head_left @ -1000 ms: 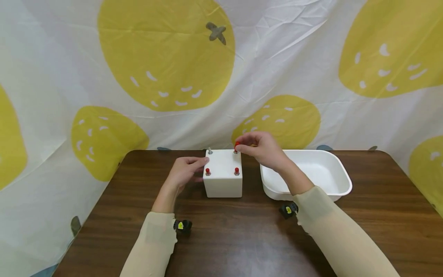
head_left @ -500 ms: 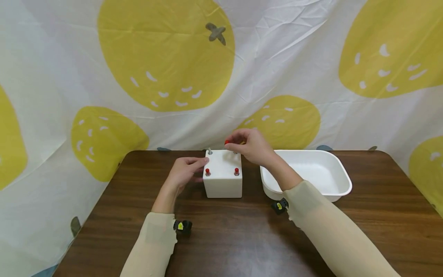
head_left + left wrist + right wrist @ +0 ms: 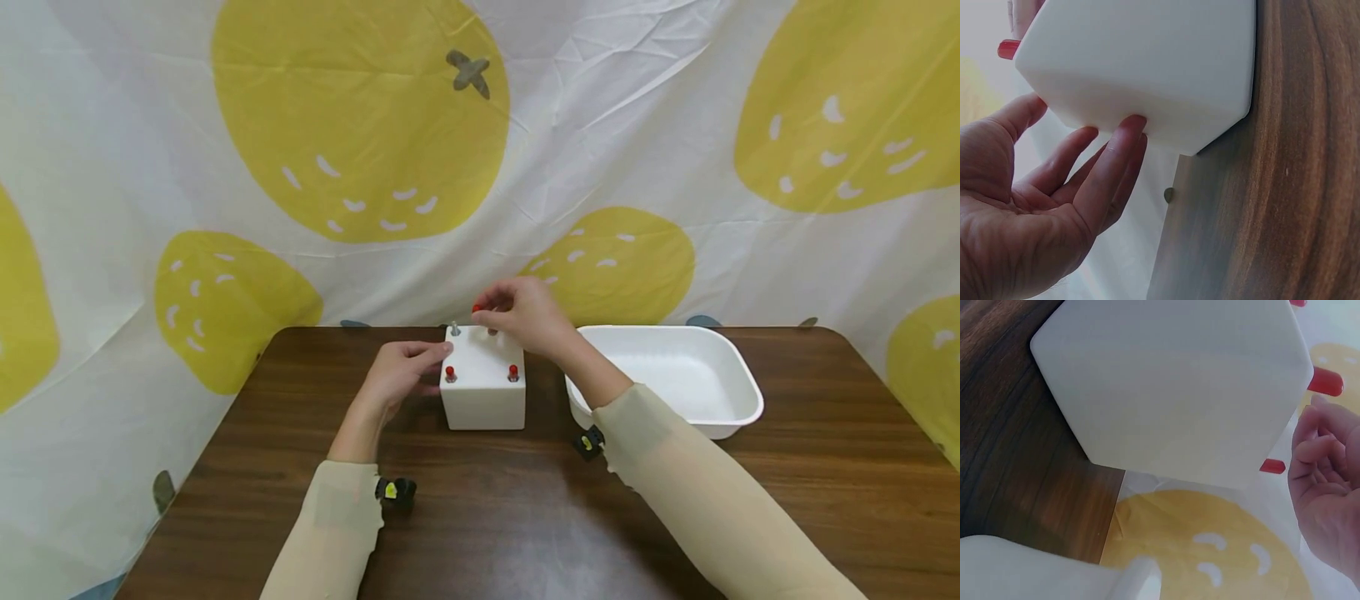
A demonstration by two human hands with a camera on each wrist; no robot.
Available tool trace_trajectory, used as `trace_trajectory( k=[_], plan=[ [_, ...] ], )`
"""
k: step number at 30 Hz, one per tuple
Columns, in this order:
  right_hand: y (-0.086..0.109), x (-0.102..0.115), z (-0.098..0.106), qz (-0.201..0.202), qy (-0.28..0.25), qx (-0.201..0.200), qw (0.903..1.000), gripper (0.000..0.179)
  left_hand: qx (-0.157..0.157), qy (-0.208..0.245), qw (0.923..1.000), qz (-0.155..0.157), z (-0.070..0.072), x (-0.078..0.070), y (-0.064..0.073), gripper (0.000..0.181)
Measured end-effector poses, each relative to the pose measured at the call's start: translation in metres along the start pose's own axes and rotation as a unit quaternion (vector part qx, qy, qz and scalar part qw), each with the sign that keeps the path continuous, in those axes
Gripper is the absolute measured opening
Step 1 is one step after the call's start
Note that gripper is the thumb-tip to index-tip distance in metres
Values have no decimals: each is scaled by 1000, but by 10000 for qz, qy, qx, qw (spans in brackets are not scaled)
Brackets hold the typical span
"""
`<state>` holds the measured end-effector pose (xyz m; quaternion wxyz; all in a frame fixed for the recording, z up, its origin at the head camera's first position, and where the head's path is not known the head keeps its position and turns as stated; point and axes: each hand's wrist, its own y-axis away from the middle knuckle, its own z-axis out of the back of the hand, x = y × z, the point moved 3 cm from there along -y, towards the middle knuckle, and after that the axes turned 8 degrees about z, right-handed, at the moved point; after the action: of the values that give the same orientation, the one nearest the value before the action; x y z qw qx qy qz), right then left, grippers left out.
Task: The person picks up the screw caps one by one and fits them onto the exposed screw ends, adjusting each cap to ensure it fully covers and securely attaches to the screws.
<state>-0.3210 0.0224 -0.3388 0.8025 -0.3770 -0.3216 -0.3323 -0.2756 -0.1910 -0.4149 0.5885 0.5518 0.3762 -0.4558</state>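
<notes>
A white box (image 3: 483, 408) stands on the table, with short posts at its top corners. Red caps cover the front left post (image 3: 450, 372) and front right post (image 3: 513, 372); the back left post (image 3: 455, 328) is bare metal. Another red cap (image 3: 1272, 465) shows at the back right corner in the right wrist view. My left hand (image 3: 401, 371) rests its thumb on the box's left top edge and its fingertips against the left side. My right hand (image 3: 525, 312) pinches a small red cap (image 3: 476, 308) above the back edge, largely hidden by the fingers.
A white tray (image 3: 738, 421) sits on the brown wooden table (image 3: 487, 517), right of the box, partly behind my right forearm. A fabric backdrop (image 3: 360, 275) with yellow fruit prints hangs behind the table's far edge.
My right hand has moved left from the back right corner, carrying the red cap along the back of the box. The left hand and the box have stayed still.
</notes>
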Motion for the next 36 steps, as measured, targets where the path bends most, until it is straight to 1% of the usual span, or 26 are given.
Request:
trace_trajectory(
  k=[5,10,14,21,27,36],
  plan=[
    [-3,1,-6,-175,-17,23,9998,13,22,63,10000,-4,1,1,0,44],
    [-5,2,-11,-181,196,0,9996,13,15,78,10000,23,1,1,1,47],
    [-8,5,-16,-242,249,22,9994,12,15,108,9999,90,2,1,1,47],
    [-12,7,-22,-291,305,126,9990,10,116,72,9999,91,0,0,2,46],
    [-14,6,-25,-298,279,164,9990,7,156,52,9998,100,0,-1,2,48],
    [-15,5,-27,-416,276,230,9985,11,158,-3,9998,107,-2,-3,3,48]
  ],
)
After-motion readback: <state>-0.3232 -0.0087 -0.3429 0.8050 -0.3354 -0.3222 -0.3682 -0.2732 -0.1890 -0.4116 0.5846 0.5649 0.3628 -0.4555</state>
